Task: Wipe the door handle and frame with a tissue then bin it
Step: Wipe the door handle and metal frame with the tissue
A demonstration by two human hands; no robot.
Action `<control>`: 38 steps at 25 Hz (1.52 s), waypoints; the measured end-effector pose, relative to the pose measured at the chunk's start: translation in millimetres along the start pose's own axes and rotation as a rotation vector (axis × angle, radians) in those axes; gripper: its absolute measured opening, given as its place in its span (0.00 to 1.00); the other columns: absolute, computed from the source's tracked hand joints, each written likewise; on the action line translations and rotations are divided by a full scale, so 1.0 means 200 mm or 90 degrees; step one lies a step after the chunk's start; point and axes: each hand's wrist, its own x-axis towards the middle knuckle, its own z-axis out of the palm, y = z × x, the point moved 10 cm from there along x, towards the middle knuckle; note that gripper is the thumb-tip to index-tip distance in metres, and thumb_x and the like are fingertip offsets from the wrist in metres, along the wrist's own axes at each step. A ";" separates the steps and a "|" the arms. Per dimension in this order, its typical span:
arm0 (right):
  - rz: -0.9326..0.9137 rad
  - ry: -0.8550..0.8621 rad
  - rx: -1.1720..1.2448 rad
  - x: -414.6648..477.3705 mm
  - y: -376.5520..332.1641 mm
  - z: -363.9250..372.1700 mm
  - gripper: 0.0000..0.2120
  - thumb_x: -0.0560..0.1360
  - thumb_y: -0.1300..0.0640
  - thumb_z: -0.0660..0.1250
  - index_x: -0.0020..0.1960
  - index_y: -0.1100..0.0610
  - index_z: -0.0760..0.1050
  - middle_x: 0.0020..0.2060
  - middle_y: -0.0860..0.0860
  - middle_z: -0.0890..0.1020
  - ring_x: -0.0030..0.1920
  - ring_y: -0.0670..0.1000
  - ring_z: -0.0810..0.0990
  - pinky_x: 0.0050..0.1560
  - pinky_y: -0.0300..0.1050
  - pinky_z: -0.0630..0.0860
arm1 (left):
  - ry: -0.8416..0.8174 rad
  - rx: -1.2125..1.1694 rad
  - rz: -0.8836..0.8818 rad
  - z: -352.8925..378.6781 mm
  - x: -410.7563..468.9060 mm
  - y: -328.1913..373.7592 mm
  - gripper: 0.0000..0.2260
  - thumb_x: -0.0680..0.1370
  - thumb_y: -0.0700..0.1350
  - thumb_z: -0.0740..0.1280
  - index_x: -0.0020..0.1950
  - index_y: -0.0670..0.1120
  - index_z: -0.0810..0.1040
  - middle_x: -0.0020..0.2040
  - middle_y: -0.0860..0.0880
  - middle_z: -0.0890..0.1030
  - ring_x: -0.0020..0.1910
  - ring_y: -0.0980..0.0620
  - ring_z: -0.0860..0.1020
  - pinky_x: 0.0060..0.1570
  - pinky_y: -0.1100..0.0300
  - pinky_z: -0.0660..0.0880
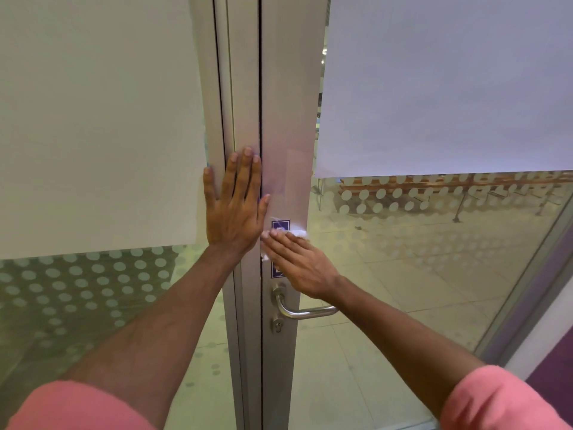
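A grey metal door frame (pixel 285 119) runs down the middle of the view between two glass panels. My left hand (pixel 235 209) lies flat on the frame with its fingers spread, holding nothing. Just below and to its right, my right hand (pixel 297 262) presses a white tissue (pixel 299 233) flat against the frame, over a blue sticker (pixel 280 225). Only the tissue's edges show past my fingers. The silver lever door handle (pixel 305 311) sits below my right hand, apart from it, with a keyhole (pixel 278 326) under it.
Frosted white sheets (pixel 449 82) and dotted film cover the glass on both sides. Through the right panel (pixel 403 274) I see a tiled floor and rows of benches (pixel 434 184). A purple wall edge (pixel 555 346) stands at the far right.
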 end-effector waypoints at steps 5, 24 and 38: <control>-0.119 -0.202 0.041 -0.18 -0.08 0.18 0.34 0.79 0.61 0.58 0.78 0.53 0.43 0.79 0.50 0.50 0.78 0.48 0.44 0.77 0.49 0.51 | -0.001 -0.007 -0.006 0.00 0.00 0.00 0.29 0.85 0.57 0.45 0.81 0.45 0.42 0.81 0.46 0.49 0.80 0.50 0.39 0.77 0.43 0.35; -0.038 -0.058 -0.051 -0.06 0.10 0.02 0.34 0.76 0.63 0.51 0.79 0.55 0.43 0.78 0.52 0.48 0.78 0.48 0.39 0.78 0.48 0.40 | -0.005 -0.005 0.000 0.00 -0.01 0.00 0.28 0.85 0.56 0.43 0.81 0.44 0.42 0.82 0.48 0.44 0.80 0.49 0.38 0.77 0.42 0.35; -0.038 -0.111 -0.037 -0.24 0.08 0.05 0.39 0.72 0.71 0.54 0.79 0.55 0.45 0.78 0.52 0.47 0.79 0.49 0.41 0.77 0.45 0.36 | -0.008 -0.009 -0.004 -0.01 0.00 -0.01 0.28 0.85 0.56 0.44 0.81 0.44 0.43 0.81 0.45 0.51 0.80 0.49 0.39 0.77 0.43 0.35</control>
